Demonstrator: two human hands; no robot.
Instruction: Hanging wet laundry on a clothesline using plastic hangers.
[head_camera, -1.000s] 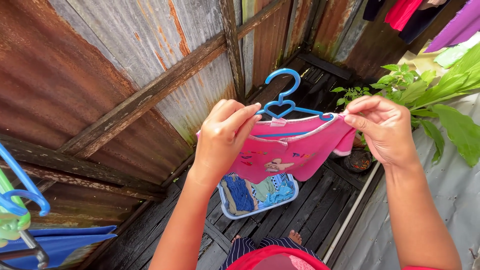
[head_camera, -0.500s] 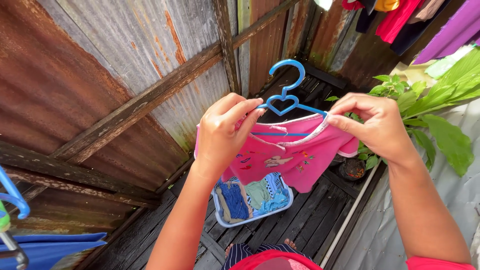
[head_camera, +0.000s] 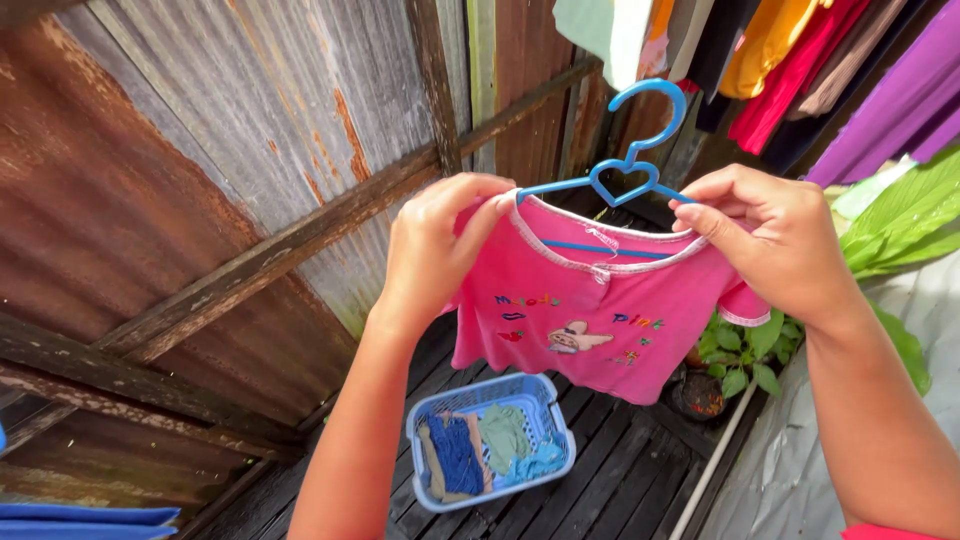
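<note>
Both hands hold a small pink shirt (head_camera: 600, 320) up on a blue plastic hanger (head_camera: 625, 165) in front of a rusty corrugated metal wall (head_camera: 200, 180). The left hand (head_camera: 440, 245) is closed, pinching the shirt's left shoulder over the hanger arm; the right hand (head_camera: 775, 235) is closed, pinching the right shoulder. Below, on the dark wooden slat floor (head_camera: 620, 490), sits a blue laundry basket (head_camera: 490, 440) of clothes. Hung clothes (head_camera: 780, 60) show far right, above green leaves (head_camera: 900, 220).
</note>
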